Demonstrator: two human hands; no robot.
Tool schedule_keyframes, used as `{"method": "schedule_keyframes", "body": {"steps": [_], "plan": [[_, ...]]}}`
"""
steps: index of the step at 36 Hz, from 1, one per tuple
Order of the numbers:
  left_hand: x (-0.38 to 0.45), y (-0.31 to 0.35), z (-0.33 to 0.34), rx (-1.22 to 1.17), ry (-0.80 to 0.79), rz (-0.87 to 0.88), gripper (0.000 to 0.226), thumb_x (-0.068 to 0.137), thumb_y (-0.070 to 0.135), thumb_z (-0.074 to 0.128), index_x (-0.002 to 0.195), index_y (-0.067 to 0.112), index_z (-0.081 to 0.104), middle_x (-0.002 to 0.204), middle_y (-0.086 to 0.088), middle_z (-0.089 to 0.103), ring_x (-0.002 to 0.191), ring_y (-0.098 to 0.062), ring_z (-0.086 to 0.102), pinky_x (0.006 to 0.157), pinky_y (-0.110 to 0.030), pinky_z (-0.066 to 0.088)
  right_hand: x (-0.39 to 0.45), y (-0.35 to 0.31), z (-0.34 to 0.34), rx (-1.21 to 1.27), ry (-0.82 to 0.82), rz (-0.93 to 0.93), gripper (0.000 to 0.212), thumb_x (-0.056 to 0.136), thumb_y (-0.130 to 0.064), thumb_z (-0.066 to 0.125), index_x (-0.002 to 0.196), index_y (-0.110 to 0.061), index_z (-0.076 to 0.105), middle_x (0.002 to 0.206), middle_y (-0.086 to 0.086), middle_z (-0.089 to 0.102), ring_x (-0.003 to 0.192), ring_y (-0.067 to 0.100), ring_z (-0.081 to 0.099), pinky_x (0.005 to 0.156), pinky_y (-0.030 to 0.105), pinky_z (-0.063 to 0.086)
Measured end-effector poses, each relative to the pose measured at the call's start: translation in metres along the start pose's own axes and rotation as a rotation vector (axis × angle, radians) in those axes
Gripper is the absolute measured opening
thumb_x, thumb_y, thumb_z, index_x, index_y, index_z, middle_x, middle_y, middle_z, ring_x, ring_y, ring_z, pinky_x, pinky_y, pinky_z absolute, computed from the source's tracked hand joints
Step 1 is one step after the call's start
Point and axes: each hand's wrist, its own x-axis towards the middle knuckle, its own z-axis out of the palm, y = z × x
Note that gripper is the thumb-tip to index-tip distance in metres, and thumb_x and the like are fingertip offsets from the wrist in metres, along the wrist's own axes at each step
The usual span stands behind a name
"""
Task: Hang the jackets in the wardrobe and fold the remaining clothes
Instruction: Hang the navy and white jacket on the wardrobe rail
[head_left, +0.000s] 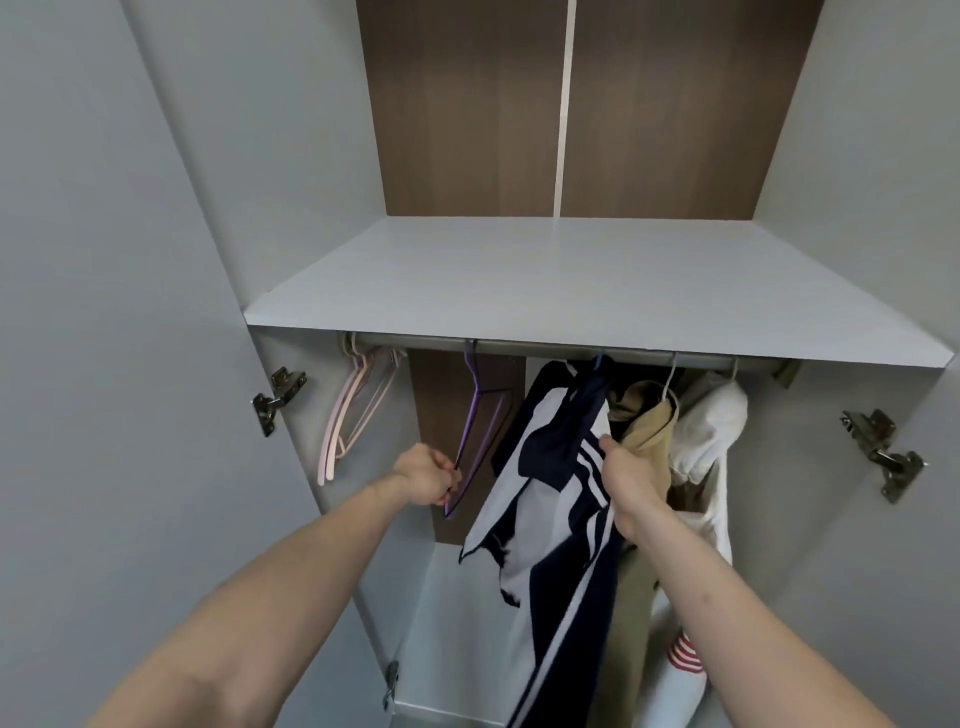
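We see the rail (545, 349) running under the shelf (571, 280). Along it from left to right hang a bunch of bare hangers (353, 410), a single hanger (480, 415), then three jackets side by side (550, 493) (649, 431) (711, 431). Our left hand (423, 475) grips the single hanger's lower end; our right hand (631, 483) grips the leftmost jacket.

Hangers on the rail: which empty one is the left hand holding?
The purple hanger, hanging alone mid-rail; the left hand grips its lower end. The pink hangers bunched at the rail's far left are untouched.
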Motion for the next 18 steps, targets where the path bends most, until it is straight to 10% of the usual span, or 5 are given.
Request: {"method": "schedule_keyframes", "body": {"steps": [18], "plan": [[-0.001,0.014,0.021,-0.056,-0.042,0.058,0.012,0.098,0.014,0.066,0.087,0.009,0.07,0.067,0.0,0.064,0.047,-0.005,0.056,0.045,-0.014,0.046,0.064,0.011,0.004,-0.41,0.092,-0.023,0.048,0.108,-0.035,0.035,0.131,0.002,0.057,0.126,0.021,0.06,0.114,0.037,0.057,0.103,0.044,0.046]]}}
